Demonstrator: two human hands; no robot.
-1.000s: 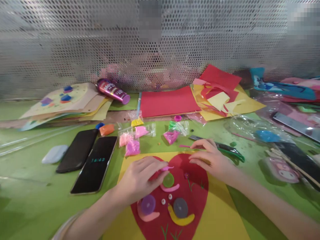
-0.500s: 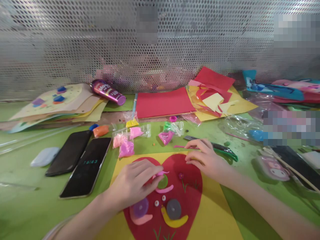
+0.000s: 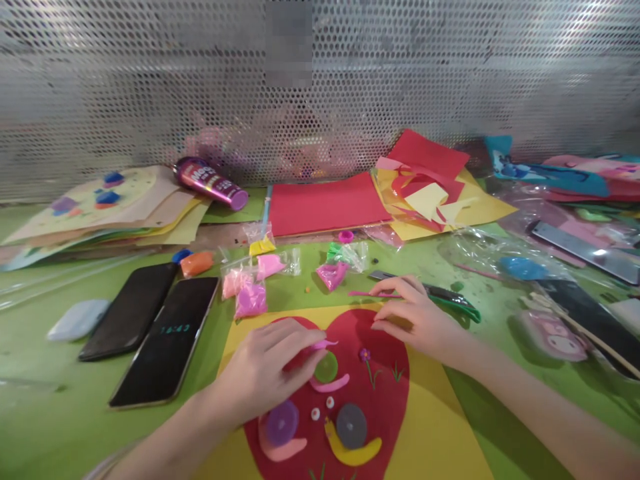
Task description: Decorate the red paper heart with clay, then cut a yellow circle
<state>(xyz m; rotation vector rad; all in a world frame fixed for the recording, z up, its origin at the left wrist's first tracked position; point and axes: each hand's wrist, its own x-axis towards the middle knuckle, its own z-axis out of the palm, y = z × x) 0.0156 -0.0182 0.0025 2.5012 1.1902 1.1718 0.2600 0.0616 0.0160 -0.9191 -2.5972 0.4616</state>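
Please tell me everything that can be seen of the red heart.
The red heart looks like flat cut paper, lying on a yellow sheet, lobes away from the person; its lower tip is out of the picture. It carries green, purple and grey discs, each with a curved strip below, two eye-like pieces, a purple flower and green grass-like strands. The left hand and right hand partly hide its lobes; contact is unclear.

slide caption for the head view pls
Left hand pinching a thin pink strip over a red paper heart, right hand alongside.

Thin pink strip (image 3: 326, 344), tapered tip, over red heart (image 3: 383, 407)
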